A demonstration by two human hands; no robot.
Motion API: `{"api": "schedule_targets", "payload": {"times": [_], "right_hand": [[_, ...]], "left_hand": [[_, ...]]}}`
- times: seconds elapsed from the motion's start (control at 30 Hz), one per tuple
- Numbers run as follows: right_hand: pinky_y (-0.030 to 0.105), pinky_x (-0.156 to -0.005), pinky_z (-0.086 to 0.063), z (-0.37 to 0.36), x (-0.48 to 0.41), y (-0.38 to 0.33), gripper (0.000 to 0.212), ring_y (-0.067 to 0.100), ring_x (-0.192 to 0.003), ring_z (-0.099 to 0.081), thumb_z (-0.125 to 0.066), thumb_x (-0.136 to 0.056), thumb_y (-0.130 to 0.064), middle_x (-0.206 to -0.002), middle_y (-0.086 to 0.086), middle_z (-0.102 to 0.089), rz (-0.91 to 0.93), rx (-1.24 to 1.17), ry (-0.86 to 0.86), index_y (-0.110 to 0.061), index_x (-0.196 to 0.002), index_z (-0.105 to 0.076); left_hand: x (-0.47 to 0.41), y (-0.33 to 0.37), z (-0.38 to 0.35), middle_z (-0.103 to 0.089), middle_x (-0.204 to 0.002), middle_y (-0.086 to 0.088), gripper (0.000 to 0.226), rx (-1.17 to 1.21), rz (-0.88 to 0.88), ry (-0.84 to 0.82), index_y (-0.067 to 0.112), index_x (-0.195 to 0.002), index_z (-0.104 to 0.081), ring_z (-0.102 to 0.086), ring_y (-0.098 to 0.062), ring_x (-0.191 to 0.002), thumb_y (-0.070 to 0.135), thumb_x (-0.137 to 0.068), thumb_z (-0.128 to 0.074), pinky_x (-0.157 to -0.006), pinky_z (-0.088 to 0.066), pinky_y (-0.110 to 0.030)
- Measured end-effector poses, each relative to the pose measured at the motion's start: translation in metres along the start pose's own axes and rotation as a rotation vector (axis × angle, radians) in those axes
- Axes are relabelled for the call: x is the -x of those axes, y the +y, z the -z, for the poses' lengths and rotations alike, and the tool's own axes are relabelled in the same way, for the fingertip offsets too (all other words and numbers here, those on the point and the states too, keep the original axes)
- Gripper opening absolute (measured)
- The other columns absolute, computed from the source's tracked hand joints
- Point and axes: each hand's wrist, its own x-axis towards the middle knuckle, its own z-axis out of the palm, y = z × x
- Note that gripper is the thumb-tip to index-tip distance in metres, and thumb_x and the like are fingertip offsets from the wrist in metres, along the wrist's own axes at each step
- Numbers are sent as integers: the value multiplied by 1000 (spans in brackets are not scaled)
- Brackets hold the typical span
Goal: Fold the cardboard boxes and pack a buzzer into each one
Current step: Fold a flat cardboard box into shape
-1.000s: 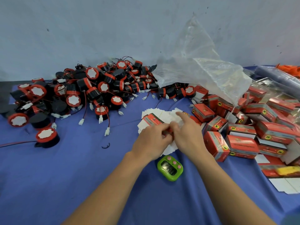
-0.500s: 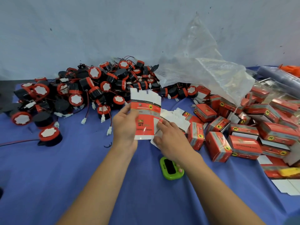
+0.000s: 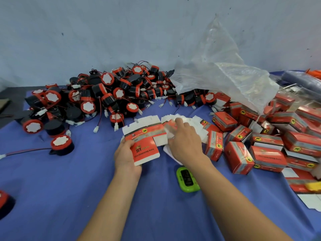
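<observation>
My left hand [image 3: 126, 156] grips a flat red-and-white cardboard box blank [image 3: 145, 141] by its lower left side, thumb on the printed face, just above the blue cloth. My right hand [image 3: 184, 140] reaches over the loose stack of flat blanks [image 3: 196, 121] lying white side up, its fingers on a red blank at the top of the stack, which looks blurred. A big heap of black-and-red buzzers [image 3: 107, 98] with wires fills the back left. One buzzer [image 3: 61, 145] sits apart, left of my left hand.
Several folded red boxes [image 3: 239, 155] crowd the right side. A crumpled clear plastic bag [image 3: 224, 70] stands behind them. A green timer [image 3: 187, 179] lies on the blue cloth [image 3: 69, 197] under my right forearm. A grey wall closes off the back.
My left hand lifted one blank off the stack, then lowered and tilted it flatter. My right hand let go of it and moved back up onto the stack.
</observation>
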Motion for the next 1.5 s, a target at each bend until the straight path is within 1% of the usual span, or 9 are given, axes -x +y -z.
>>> {"api": "schedule_targets", "payload": {"times": [0.13, 0.3, 0.63, 0.77, 1.03, 1.13, 1.3, 1.4, 1.5], "right_hand": [[43, -85, -49, 2, -5, 10, 41, 28, -109, -52, -49, -103, -16, -124, 2, -55, 193, 25, -54, -25, -143, -48], [36, -70, -43, 13, -24, 12, 10, 28, -88, -57, -56, -102, -27, -96, -1, -53, 129, 37, -128, -22, -108, -62], [31, -53, -35, 14, -43, 6, 52, 34, -65, -56, -48, -104, -35, -60, 5, -46, -118, -90, 36, -21, -55, -36], [30, -53, -34, 12, -49, -10, 51, 27, -60, -55, -50, -100, -47, -60, 3, -53, -258, -246, 38, -17, -59, -49], [32, -51, -54, 26, -64, -20, 23, 12, -55, -59, -63, -95, -8, -70, 5, -74, -158, -503, -232, -17, -81, -80], [22, -52, -50, 31, -62, -12, 18, 4, -47, -56, -67, -95, -7, -69, 0, -74, -104, -617, -371, -16, -97, -82], [30, -77, -61, 35, -49, -7, 15, 7, -66, -70, -70, -92, -17, -71, -6, -77, 51, -370, -414, -25, -84, -80], [27, -78, -60, 35, -48, -8, 20, 9, -70, -71, -66, -93, -12, -82, -2, -79, -43, -428, -341, -20, -107, -78], [34, -77, -47, 38, -44, -11, 41, 26, -95, -67, -57, -92, -9, -110, 6, -74, -14, -5, -162, -23, -129, -67]], "left_hand": [[-2, -4, 1, -77, -75, 1, 23, -174, -54, -79, 18, -95, -71, -72, -13, -59, 2, -101, -55, -52, -58, -26], [-10, 8, 11, -79, -91, -5, 19, -157, -5, -139, 16, -104, -71, -75, -19, -72, 6, -103, -55, -60, -61, -34], [-16, 15, 21, -80, -96, -8, 23, -404, -127, -186, 18, -110, -74, -78, -22, -78, 9, -106, -53, -57, -61, -34], [-16, 17, 21, -80, -101, -9, 27, -427, -184, -241, 22, -110, -75, -78, -23, -83, 6, -105, -53, -63, -63, -36], [-16, 22, 19, -81, -99, 0, 33, -403, -302, -195, 26, -100, -79, -76, -13, -86, 8, -106, -51, -69, -61, -28], [-13, 16, 12, -77, -112, -6, 32, -184, -205, -212, 18, -113, -74, -73, -22, -99, 5, -107, -45, -90, -59, -42], [-9, 17, 6, -76, -111, -4, 35, 134, 10, -190, 13, -141, -56, -74, -15, -94, 15, -112, -37, -80, -64, -36], [-10, 25, 11, -79, -99, -3, 35, 154, 66, -112, 10, -140, -58, -76, -13, -86, 19, -111, -40, -74, -64, -37], [-11, 31, 17, -78, -103, -4, 32, 90, 21, -60, 11, -134, -65, -76, -15, -86, 17, -108, -48, -76, -59, -35]]}}
